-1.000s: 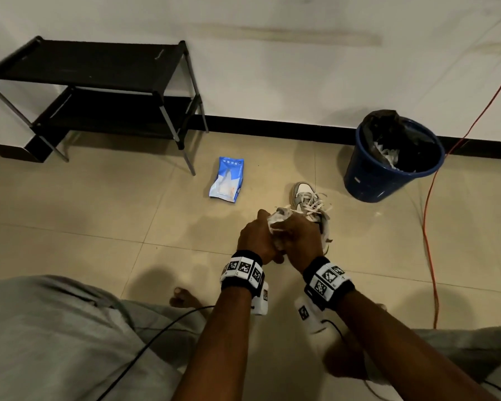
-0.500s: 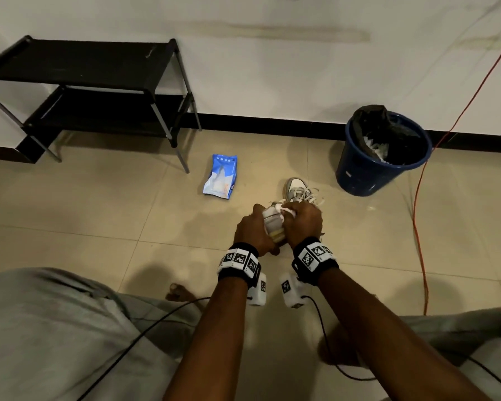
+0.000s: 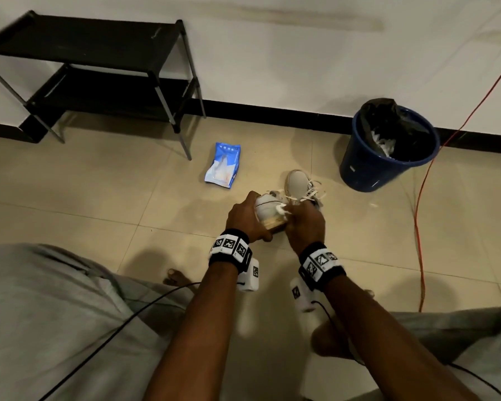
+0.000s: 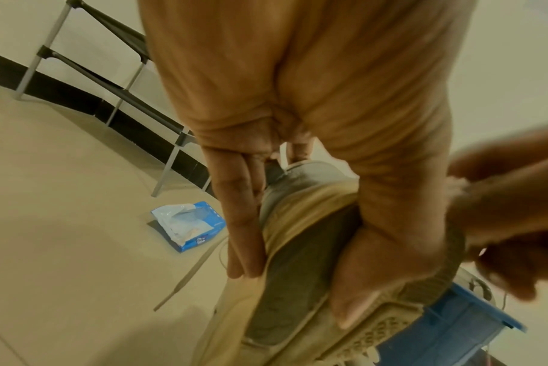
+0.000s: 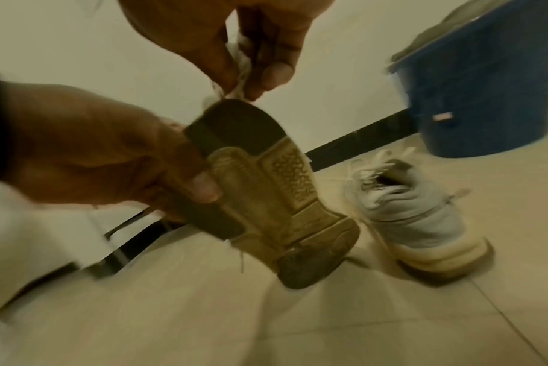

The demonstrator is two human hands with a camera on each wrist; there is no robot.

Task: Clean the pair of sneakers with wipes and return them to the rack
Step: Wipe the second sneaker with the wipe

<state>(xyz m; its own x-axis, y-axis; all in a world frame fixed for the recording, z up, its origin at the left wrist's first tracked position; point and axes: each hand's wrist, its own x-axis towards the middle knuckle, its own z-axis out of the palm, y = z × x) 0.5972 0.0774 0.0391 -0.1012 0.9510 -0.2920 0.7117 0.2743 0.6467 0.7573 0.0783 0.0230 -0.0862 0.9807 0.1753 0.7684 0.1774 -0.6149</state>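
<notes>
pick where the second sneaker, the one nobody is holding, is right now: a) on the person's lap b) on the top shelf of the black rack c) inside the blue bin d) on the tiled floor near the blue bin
d: the unheld pale grey lace-up sneaker stands on the beige tiled floor, close to the blue plastic bin, while the left hand grips the other sneaker and the black two-shelf rack holds no shoe.

Wipes pack between rack and bin
</notes>
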